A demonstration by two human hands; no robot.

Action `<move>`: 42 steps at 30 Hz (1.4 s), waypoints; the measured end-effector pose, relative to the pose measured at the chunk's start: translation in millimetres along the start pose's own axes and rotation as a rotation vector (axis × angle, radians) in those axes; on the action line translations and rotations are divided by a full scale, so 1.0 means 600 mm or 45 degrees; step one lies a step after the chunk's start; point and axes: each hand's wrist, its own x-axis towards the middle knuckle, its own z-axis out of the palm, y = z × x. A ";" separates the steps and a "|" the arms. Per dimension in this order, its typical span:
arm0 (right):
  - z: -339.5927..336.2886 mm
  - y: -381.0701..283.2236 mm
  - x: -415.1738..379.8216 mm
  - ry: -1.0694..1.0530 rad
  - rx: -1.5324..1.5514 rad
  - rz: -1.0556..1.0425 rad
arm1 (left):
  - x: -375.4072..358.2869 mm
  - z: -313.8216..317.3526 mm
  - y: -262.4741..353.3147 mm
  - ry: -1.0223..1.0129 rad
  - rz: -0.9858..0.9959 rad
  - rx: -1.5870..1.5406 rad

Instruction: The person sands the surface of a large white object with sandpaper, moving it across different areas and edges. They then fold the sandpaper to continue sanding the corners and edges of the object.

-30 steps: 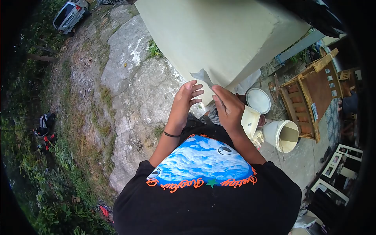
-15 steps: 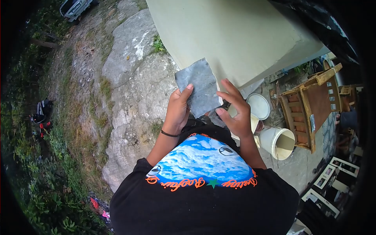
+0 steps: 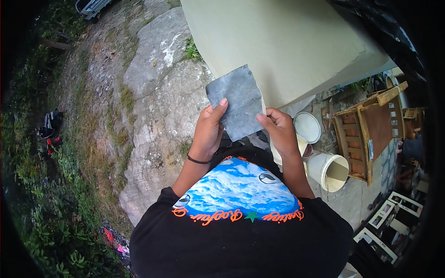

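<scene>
A worn grey sheet of sandpaper [image 3: 237, 104] with a pale edge is held up in front of my chest, tilted. My left hand [image 3: 208, 129] grips its left side, thumb lying on the grey face and fingers hidden behind. On the right edge, my right hand [image 3: 282, 130] pinches the sheet between thumb and curled fingers. Beyond the sheet's upper right side stands a smooth cream wall [image 3: 273, 46].
To my right are a white bucket [image 3: 327, 171] lying tilted, a round white lid or tub [image 3: 307, 127] and a wooden bench [image 3: 354, 139]. Cracked rocky ground [image 3: 160, 106] spreads to the left, bordered by green plants [image 3: 69, 222]. A parked vehicle [image 3: 92, 7] shows far off.
My right hand has closed from spread fingers onto the sandpaper's right edge. My left hand keeps its hold, and the sheet has shifted slightly.
</scene>
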 end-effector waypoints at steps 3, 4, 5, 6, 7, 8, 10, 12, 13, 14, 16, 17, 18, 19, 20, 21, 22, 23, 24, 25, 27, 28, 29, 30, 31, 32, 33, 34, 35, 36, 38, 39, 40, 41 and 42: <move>-0.006 -0.004 -0.003 -0.077 -0.111 -0.010 | 0.000 -0.002 -0.006 0.050 0.021 -0.002; -0.004 -0.005 -0.003 -0.081 -0.111 -0.011 | 0.001 -0.002 -0.007 0.089 0.037 -0.003; 0.001 -0.008 -0.004 -0.103 -0.163 -0.026 | 0.002 -0.007 -0.010 0.089 0.041 -0.005; 0.001 -0.011 -0.005 -0.126 -0.216 -0.040 | 0.003 -0.011 -0.017 0.124 0.076 0.065; 0.001 -0.014 -0.005 -0.130 -0.222 -0.041 | 0.003 -0.013 -0.021 0.160 0.112 0.133; 0.001 -0.018 -0.005 -0.134 -0.257 -0.023 | 0.003 -0.012 -0.023 0.162 0.117 0.128; -0.003 -0.021 -0.002 -0.144 -0.296 -0.004 | 0.001 -0.008 -0.023 0.166 0.181 0.115; -0.009 -0.023 0.002 -0.100 -0.083 0.045 | 0.000 -0.020 -0.010 0.075 0.124 0.132; -0.016 -0.025 0.004 -0.107 -0.085 0.049 | -0.001 -0.023 -0.004 -0.020 0.059 0.154; -0.025 -0.026 0.006 -0.085 -0.102 0.023 | -0.007 -0.020 0.002 -0.014 0.059 0.150; -0.032 -0.027 0.009 -0.055 -0.133 -0.025 | -0.020 -0.004 0.015 -0.153 -0.043 0.099; -0.031 -0.032 0.009 -0.053 -0.133 -0.023 | -0.021 -0.002 0.012 -0.153 -0.046 0.099; -0.028 -0.038 0.008 -0.033 -0.169 -0.049 | -0.021 0.000 0.009 -0.179 -0.083 0.086; -0.025 -0.043 0.009 -0.013 -0.205 -0.078 | -0.020 0.001 0.006 -0.208 -0.119 0.075; -0.024 -0.045 0.009 -0.009 -0.205 -0.080 | -0.017 -0.002 0.001 -0.212 -0.121 0.076; -0.025 -0.047 0.009 0.013 -0.253 -0.110 | -0.012 -0.006 -0.006 -0.203 -0.174 0.057; -0.026 -0.048 0.009 0.036 -0.301 -0.139 | -0.008 -0.007 -0.011 -0.194 -0.227 0.037; -0.028 -0.048 0.008 0.041 -0.304 -0.138 | -0.009 -0.005 -0.015 -0.198 -0.231 0.036; -0.029 -0.047 0.007 0.045 -0.275 -0.134 | -0.011 0.000 -0.016 -0.198 -0.244 0.001; -0.030 -0.047 0.007 0.048 -0.248 -0.131 | -0.011 0.004 -0.016 -0.198 -0.256 -0.036; -0.028 -0.045 0.005 0.063 -0.212 -0.131 | -0.010 0.012 -0.017 -0.200 -0.250 -0.034; -0.028 -0.045 0.004 0.075 -0.168 -0.133 | -0.009 0.015 -0.018 -0.197 -0.240 -0.026; -0.030 -0.045 0.004 0.079 -0.174 -0.133 | -0.007 0.017 -0.020 -0.202 -0.243 -0.030; -0.031 -0.046 0.003 0.089 -0.190 -0.116 | -0.005 0.020 -0.021 -0.211 -0.263 -0.081; -0.033 -0.046 0.003 0.099 -0.206 -0.100 | -0.003 0.021 -0.023 -0.220 -0.282 -0.130; -0.034 -0.044 0.002 0.101 -0.208 -0.099 | 0.000 0.020 -0.026 -0.222 -0.284 -0.132; -0.037 -0.041 0.001 0.172 -0.274 -0.179 | 0.003 0.017 -0.033 -0.134 -0.248 -0.105; -0.039 -0.040 0.000 0.242 -0.341 -0.261 | 0.007 0.015 -0.038 -0.047 -0.210 -0.078; -0.040 -0.049 -0.005 0.240 -0.346 -0.265 | 0.013 0.017 -0.040 -0.050 -0.207 -0.082; -0.040 -0.064 -0.016 0.450 -0.417 -0.476 | 0.023 0.022 -0.041 0.184 0.112 -0.022; -0.053 -0.078 -0.018 0.793 -0.520 -0.881 | 0.048 0.042 -0.041 0.601 0.687 0.054; -0.065 -0.083 -0.010 0.920 -0.553 -1.075 | 0.069 0.042 -0.047 0.610 0.685 0.045; -0.069 -0.094 0.001 0.908 -0.558 -1.076 | 0.093 0.036 -0.058 0.587 0.791 0.292; -0.069 -0.111 0.014 1.055 -0.498 -1.088 | 0.110 0.032 -0.069 0.561 0.893 0.541; -0.070 -0.124 0.030 1.202 -0.436 -1.102 | 0.124 0.041 -0.085 0.497 0.803 0.593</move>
